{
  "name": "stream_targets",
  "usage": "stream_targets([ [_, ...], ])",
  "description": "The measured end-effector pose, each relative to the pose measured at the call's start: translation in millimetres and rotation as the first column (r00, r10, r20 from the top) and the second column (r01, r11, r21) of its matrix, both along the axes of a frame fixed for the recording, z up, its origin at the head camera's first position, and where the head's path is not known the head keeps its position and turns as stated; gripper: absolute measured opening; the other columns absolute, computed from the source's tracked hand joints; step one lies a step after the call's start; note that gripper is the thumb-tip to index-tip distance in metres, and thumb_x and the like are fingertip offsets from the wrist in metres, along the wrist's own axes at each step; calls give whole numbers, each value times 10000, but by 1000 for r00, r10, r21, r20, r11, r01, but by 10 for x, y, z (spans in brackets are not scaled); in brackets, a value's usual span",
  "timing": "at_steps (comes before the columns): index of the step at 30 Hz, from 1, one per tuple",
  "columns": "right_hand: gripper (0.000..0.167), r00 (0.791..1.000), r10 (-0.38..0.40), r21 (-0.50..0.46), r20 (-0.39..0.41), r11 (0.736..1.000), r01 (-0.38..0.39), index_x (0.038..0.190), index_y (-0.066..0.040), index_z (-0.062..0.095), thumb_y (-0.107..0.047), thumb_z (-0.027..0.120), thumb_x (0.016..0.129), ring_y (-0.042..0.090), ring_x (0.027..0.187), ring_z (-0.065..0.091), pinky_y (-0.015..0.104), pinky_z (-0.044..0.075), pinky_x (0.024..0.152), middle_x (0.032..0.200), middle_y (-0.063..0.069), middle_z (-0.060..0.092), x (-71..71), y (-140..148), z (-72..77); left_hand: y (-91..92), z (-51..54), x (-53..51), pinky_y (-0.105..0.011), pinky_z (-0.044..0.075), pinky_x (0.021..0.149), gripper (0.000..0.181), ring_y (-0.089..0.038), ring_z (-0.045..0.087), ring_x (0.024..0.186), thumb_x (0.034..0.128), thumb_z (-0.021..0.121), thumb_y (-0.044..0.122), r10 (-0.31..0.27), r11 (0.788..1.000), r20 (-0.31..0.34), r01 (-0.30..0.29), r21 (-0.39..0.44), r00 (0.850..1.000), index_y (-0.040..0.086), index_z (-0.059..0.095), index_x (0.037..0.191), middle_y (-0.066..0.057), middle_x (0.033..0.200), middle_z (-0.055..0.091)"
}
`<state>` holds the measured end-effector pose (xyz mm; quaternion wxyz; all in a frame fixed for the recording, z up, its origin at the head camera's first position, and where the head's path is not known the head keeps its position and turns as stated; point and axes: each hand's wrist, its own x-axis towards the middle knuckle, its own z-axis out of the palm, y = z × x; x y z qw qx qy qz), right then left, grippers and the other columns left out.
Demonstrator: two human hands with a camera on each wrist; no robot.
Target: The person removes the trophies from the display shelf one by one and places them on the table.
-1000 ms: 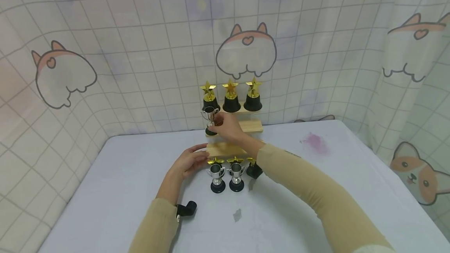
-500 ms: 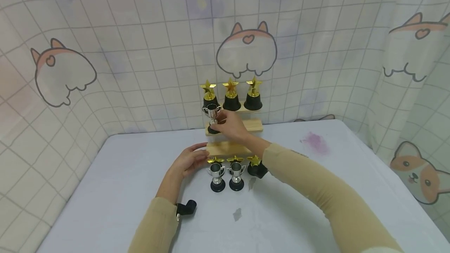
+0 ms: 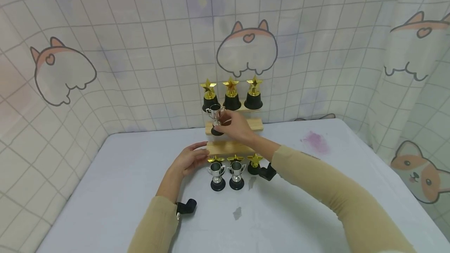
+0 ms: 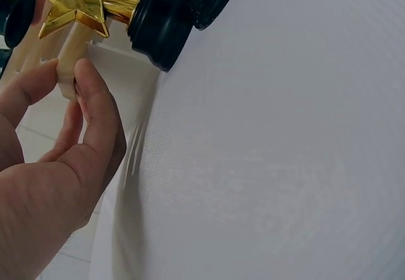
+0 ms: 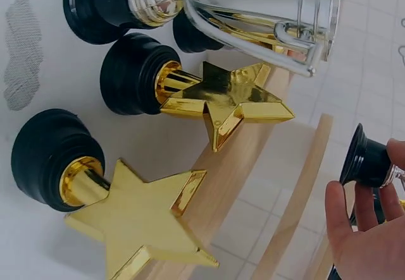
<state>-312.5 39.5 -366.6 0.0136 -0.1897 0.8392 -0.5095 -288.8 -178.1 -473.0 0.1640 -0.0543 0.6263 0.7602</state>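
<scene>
My right hand [image 3: 236,126] holds a small silver trophy cup [image 3: 216,113] with a black base, upright at the middle wooden step's [image 3: 254,124] left part. In the right wrist view, the fingers [image 5: 365,207] and thumb are around its black base [image 5: 366,161]; whether the base touches the step is unclear. At the lowest wooden step [image 3: 225,148], my left hand [image 3: 188,162] pinches the left end, seen between thumb and fingers in the left wrist view. Two more silver trophy cups [image 3: 217,175] stand on the table, before several gold star trophies [image 3: 254,163].
Three gold star trophies [image 3: 231,93] with black bases line the top step. The white-covered table [image 3: 133,190] ends against a checked cloth backdrop [image 3: 147,69]. A black wrist camera [image 3: 268,172] on my right arm hangs near the front star trophies.
My right hand has shifted slightly to the right along the middle step with the silver trophy cup. My left hand has kept its place at the lowest step's end.
</scene>
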Motion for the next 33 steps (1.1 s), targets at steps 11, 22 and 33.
stream_targets([
  [11, 287, 1000, -20, 10, 14, 1000, 20, 1145, -43, 653, -178, 778, 924, 282, 1102, 655, 356, 577, 904, 1172, 109, 673, 111, 158, 28, -9, -13, -21, -254, 594, 823, 579, -144, 674, 900, 964, 640, -17, 1, 1000, -1, -1, -6, 1000, -15, 439, 1507, -187, 1231, 581],
  [22, 337, 998, -28, 16, 48, 999, 27, 1215, -64, 642, -187, 772, 929, 297, 1147, 639, 383, 576, 926, 1188, 102, 658, 299, 382, 32, 23, 38, 6, -253, 597, 815, 570, -134, 681, 872, 954, 635, -33, 13, 1000, -11, -13, -6, 1000, -26, 452, 1494, -175, 1198, 600],
  [33, 309, 999, -31, 33, 18, 999, 30, 1182, -47, 646, -189, 763, 934, 328, 1160, 639, 414, 579, 931, 1179, 121, 664, 432, 589, -11, 35, 61, 52, -260, 599, 811, 549, -138, 675, 861, 944, 656, -11, 38, 996, -28, -40, -78, 999, -21, 491, 1468, -175, 1172, 614],
])
